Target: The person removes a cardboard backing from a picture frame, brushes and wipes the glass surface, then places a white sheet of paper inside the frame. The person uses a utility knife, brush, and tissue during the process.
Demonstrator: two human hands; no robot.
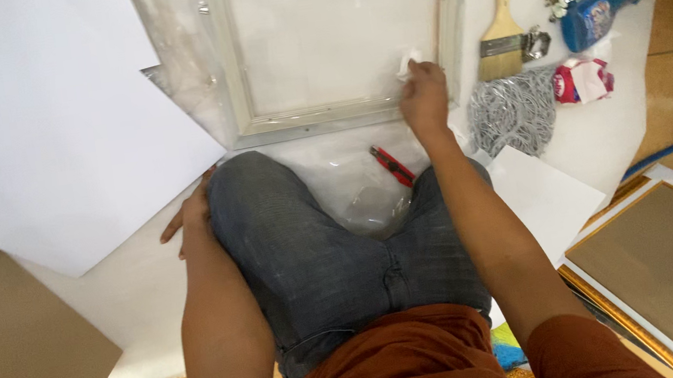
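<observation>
My right hand [423, 99] presses a small white cloth [407, 64] against the lower right corner of a pale picture frame [229, 64] that lies flat under clear plastic wrap [183, 79]. My left hand [192, 221] rests open on the white surface beside my bent knee in grey jeans [309, 244]. A red utility knife [391, 165] lies on the plastic just in front of my knee, close below my right hand.
Large white sheets [27, 143] and a brown board [4, 363] lie at left. At right are a paintbrush with an orange handle tip [502, 28], a blue spray bottle [595, 16], a coil of silver wire [512, 109], a red-and-white pack [582, 81] and gold-edged frames [667, 267].
</observation>
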